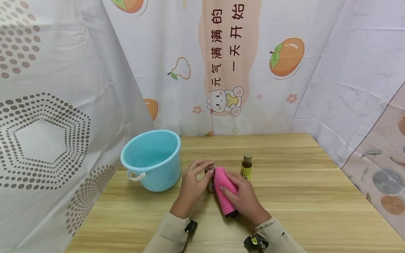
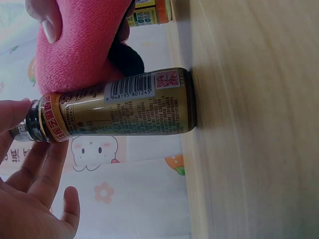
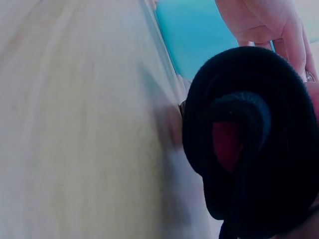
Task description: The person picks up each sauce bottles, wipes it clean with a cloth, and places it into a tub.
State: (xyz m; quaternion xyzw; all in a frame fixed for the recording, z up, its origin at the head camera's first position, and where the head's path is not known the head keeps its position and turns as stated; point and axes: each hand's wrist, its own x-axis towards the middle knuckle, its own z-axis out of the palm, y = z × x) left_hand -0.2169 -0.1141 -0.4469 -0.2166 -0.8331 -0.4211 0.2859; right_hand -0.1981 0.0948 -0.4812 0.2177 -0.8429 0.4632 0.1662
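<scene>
A small dark glass bottle with a gold label (image 2: pixel 144 107) stands upright on the table. At its capped neck, my left hand (image 1: pixel 191 182) pinches it between thumb and finger, the other fingers spread behind in the left wrist view. My right hand (image 1: pixel 245 196) grips a rolled pink towel (image 1: pixel 222 193) with a black edge. The towel's plush side lies against the bottle's side in the left wrist view. Its rolled black end (image 3: pixel 254 124) fills much of the right wrist view, pink showing inside the roll. The towel partly hides the bottle in the head view.
Behind my right hand stands another brown bottle (image 1: pixel 246 169) with a yellow label and tan cap. A light blue bucket (image 1: pixel 164 175) with a white handle grip is on the left of the wooden table (image 1: pixel 303 196). Printed curtains (image 1: pixel 177 38) hang around the table.
</scene>
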